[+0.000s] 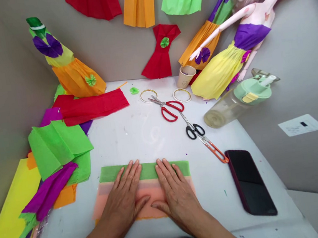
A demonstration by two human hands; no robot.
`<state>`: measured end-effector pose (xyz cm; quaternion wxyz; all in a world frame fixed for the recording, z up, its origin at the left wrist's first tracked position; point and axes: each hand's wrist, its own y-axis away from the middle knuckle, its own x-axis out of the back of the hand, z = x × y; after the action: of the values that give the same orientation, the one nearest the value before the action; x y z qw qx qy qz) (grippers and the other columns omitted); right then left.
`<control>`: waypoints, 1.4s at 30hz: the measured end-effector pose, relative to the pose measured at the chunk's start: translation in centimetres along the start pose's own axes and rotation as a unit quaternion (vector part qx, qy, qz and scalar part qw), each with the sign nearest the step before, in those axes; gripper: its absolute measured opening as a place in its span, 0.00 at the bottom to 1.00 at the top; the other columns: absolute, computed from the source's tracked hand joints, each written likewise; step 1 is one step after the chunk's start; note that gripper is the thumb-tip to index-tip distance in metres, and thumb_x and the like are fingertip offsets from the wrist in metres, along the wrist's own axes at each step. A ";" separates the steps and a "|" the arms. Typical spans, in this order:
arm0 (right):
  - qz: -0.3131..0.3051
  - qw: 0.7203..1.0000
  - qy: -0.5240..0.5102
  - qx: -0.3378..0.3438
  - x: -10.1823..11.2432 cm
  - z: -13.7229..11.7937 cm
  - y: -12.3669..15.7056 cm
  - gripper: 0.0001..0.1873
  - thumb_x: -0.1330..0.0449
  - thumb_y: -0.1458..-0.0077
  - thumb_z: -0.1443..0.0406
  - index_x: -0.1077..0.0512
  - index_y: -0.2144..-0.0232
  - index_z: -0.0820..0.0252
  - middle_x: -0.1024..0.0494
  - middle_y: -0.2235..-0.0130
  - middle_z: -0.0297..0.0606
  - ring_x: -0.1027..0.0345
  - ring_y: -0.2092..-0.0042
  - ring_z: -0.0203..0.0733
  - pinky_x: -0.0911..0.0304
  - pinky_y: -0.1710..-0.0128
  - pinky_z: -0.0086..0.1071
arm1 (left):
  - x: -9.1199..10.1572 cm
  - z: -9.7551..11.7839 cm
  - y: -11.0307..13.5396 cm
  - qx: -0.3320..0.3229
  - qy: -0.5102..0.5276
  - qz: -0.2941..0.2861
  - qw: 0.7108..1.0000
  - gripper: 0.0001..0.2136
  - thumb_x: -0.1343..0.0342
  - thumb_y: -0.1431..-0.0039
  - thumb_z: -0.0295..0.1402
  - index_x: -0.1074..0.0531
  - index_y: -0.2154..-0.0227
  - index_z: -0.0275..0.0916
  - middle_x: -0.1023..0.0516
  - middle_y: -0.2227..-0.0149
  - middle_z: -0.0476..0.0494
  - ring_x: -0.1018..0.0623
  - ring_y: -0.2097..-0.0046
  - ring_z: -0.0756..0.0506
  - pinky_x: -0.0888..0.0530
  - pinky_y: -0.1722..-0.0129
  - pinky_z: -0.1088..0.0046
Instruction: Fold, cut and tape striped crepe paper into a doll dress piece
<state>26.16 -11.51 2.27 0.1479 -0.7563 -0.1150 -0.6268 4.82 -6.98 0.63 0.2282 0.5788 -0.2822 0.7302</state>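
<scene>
Flat on the white table before me lies a layered sheet of crepe paper [148,171], with a green band along its far edge and a pinkish-orange part nearer to me. My left hand [126,194] rests palm down on its left half, fingers stretched out and reaching onto the green band. On the right half my right hand [176,192] lies flat the same way. The two thumbs point toward each other over the orange part. Neither hand grips anything. My palms and forearms hide parts of the sheet's near edge.
Crepe paper pieces [60,144] pile up at the left. Beyond the sheet lie red-handled scissors [169,108], black-handled scissors [192,127] and orange thread snips [215,150]. A phone [250,181], a water bottle [232,104], a paper cup [185,77] and a doll [252,30] stand or lie rightward.
</scene>
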 end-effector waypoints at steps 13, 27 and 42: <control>0.022 0.998 0.032 -0.054 -0.1 2.4 2.2 0.46 0.50 0.37 0.47 0.60 0.31 0.72 0.50 0.31 0.53 0.61 0.30 0.53 0.50 0.36 0.52 | 0.8 -4.7 3.9 0.090 -0.050 0.008 0.995 0.39 0.58 0.35 0.53 0.61 0.31 0.31 0.48 0.31 0.32 0.47 0.31 0.36 0.45 0.35 0.53; 0.055 0.998 -0.009 -0.022 1.4 0.4 -0.9 0.37 0.49 0.35 0.61 0.59 0.31 0.70 0.50 0.31 0.51 0.64 0.29 0.51 0.50 0.35 0.52 | 2.3 1.3 -0.6 -0.016 0.013 0.019 1.000 0.29 0.59 0.31 0.33 0.61 0.31 0.35 0.44 0.32 0.36 0.46 0.31 0.41 0.41 0.35 0.56; 0.025 0.998 0.006 -0.050 0.0 3.0 1.4 0.43 0.47 0.36 0.52 0.60 0.31 0.70 0.50 0.31 0.52 0.63 0.30 0.51 0.51 0.35 0.53 | 1.3 -2.7 3.4 0.084 -0.036 0.030 0.995 0.38 0.55 0.35 0.50 0.61 0.31 0.32 0.45 0.32 0.31 0.45 0.31 0.36 0.41 0.36 0.50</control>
<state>29.39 -11.69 1.65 0.1263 -0.7615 -0.0641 -0.6325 0.32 -7.65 0.91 0.1464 0.6132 -0.2452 0.7365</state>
